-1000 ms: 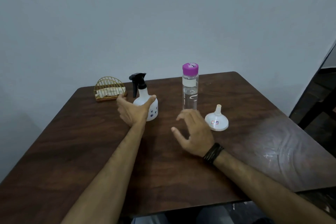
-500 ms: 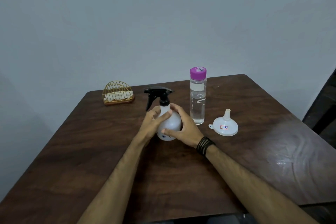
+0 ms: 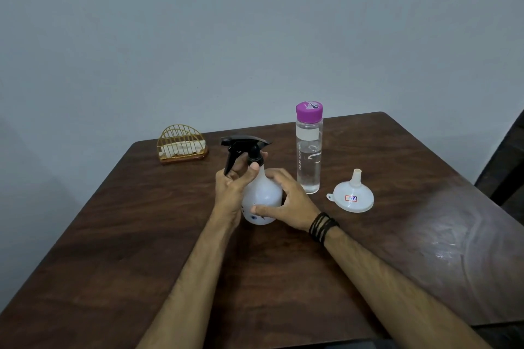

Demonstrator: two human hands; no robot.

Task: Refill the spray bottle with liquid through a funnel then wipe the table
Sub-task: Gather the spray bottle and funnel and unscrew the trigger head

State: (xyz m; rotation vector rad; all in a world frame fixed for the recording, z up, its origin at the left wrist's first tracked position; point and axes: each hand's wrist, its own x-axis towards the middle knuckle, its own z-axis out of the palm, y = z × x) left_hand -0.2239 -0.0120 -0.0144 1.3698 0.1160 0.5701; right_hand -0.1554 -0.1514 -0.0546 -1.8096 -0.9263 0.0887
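Note:
A white spray bottle [image 3: 262,193] with a black trigger head [image 3: 243,147] stands upright mid-table. My left hand [image 3: 234,187] grips its neck just under the black collar. My right hand [image 3: 286,204] wraps the round body from the right, with a dark braided band at the wrist. A clear bottle with a purple cap [image 3: 309,150], partly filled with clear liquid, stands just right of it. A white funnel [image 3: 353,197] lies mouth-down with its spout up, further right.
A gold wire holder [image 3: 181,147] with white napkins sits at the table's back left. The dark wooden table [image 3: 141,235] shows a dull smeared patch [image 3: 442,238] at the right. A dark chair is at the right edge.
My left hand took the spray bottle and brought it toward the centre, then slid up to the neck. My right hand closed on the bottle's body.

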